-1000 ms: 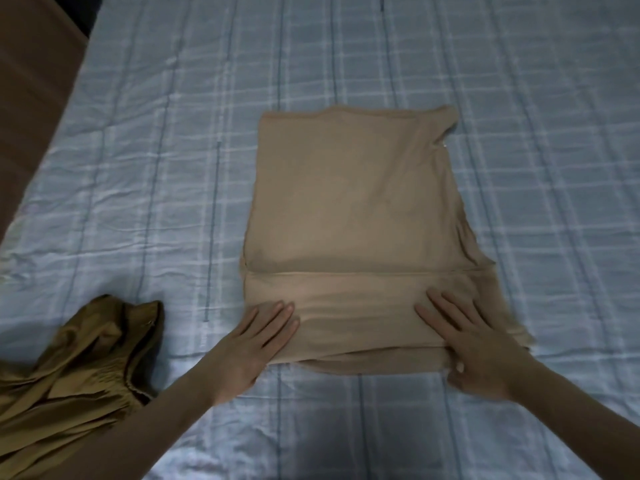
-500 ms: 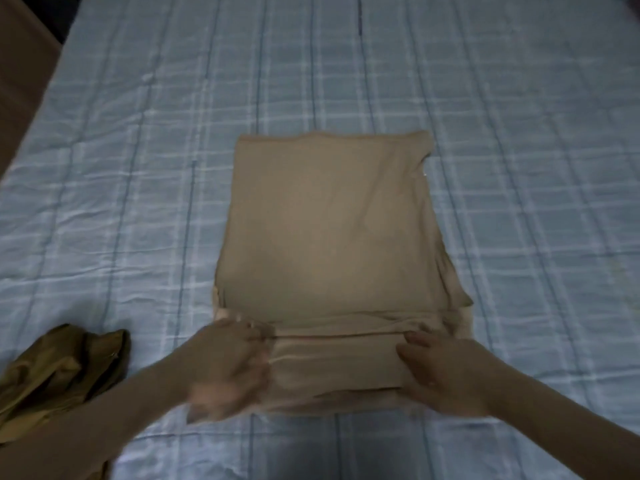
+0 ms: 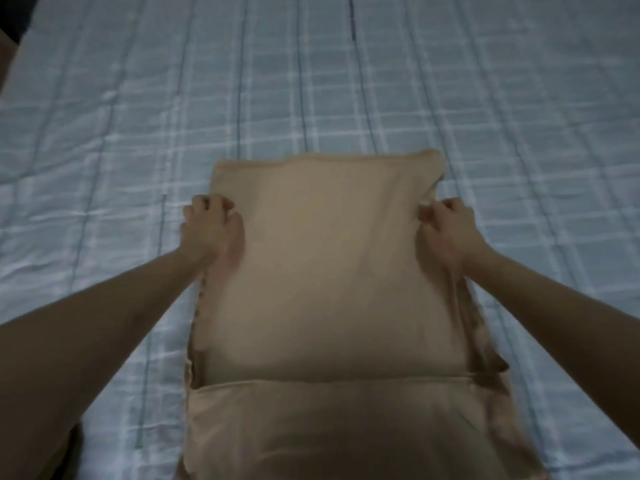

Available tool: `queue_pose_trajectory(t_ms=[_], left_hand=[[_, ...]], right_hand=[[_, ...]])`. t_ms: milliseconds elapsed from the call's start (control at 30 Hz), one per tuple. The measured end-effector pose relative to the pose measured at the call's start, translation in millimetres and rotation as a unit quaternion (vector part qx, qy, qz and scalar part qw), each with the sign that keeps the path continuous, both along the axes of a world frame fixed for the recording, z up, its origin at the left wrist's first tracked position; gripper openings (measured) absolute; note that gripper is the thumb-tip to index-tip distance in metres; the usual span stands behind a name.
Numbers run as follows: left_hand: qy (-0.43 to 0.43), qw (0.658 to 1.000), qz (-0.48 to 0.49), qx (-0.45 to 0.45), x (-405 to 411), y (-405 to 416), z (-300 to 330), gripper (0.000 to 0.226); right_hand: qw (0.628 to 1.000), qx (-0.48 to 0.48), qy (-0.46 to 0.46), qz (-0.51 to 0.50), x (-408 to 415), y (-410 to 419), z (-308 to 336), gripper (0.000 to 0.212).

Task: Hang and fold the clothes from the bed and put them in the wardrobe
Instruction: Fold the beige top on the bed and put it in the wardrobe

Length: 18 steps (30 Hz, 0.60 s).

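Head cam: both hands, L (image 3: 212, 226) & R (image 3: 446, 225), gripping tan garment (image 3: 325, 271) sides.

Smooth, matt tan cloth garment (image 3: 325, 271) on a wrinkled, quilted checked blue cloth bedspread (image 3: 104, 133).

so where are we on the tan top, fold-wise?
Done: near hem of the tan top is already folded up into a band; sides look tucked in. In hand: left hand and right hand grip its side edges near the far end, fingers curled. Left: finish the fold, then the wardrobe, which isn't in view. It lies on the checked bedspread.
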<state>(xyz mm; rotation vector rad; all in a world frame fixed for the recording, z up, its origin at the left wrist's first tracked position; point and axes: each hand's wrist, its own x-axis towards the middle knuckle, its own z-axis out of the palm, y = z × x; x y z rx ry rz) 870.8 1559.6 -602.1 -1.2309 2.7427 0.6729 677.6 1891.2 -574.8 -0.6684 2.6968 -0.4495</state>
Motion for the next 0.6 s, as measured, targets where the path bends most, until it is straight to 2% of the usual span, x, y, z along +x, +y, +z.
queue_pose_trajectory(t_ms=[67,100,200,267,333,433,500,567,600], left_hand=[[0.047,0.997,0.062,-0.012,-17,-11,4,0.035],[0.077,0.993,0.091,-0.013,-26,-17,7,0.037],[0.142,0.979,0.136,0.055,-53,-43,10,0.043],[0.121,0.978,0.106,0.13,-67,-59,12,0.043],[0.079,0.978,0.046,0.189,-77,-76,17,0.032],[0.089,0.975,0.055,0.198,-79,-98,28,0.033],[0.108,0.969,0.091,0.204,-75,-106,34,0.027],[0.074,0.964,0.11,0.231,-70,-104,37,0.01],[0.049,0.966,0.112,0.23,-68,-103,36,0.011]], right_hand=[[0.997,-0.006,0.001,-0.073,-23,-17,-1,0.054],[0.991,-0.039,-0.005,-0.127,-35,-25,-2,0.054],[0.939,-0.165,-0.102,-0.283,-70,-45,3,0.043],[0.907,-0.212,-0.209,-0.298,-91,-51,9,0.04],[0.894,-0.211,-0.284,-0.274,-114,-50,18,0.021],[0.909,-0.165,-0.277,-0.265,-145,-41,26,0.015],[0.902,-0.149,-0.299,-0.273,-151,-39,28,0.016],[0.886,-0.144,-0.333,-0.29,-149,-40,25,0.013],[0.882,-0.145,-0.337,-0.296,-147,-42,26,0.009]])
